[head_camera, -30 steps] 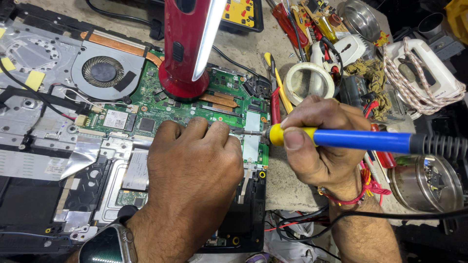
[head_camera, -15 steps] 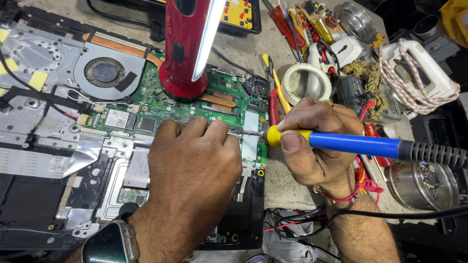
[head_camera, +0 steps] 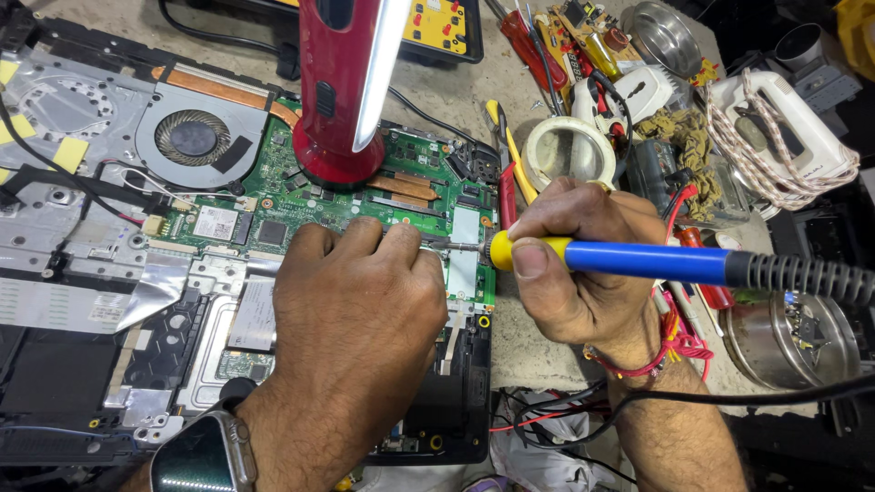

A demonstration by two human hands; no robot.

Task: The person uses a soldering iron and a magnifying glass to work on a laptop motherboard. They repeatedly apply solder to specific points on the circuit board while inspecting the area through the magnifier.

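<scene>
Right hand (head_camera: 583,264) grips the blue soldering iron (head_camera: 638,260), tip at the green motherboard (head_camera: 410,196); left hand (head_camera: 355,310), palm down, holds nothing. A slip could scorch nearby fingers.

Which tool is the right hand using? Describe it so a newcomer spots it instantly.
Start at the green circuit board of the opened laptop. At its right edge, the right hand grips a soldering iron, tip on the board. Its blue handle with yellow collar sets it apart from the red-handled tools behind.
</scene>
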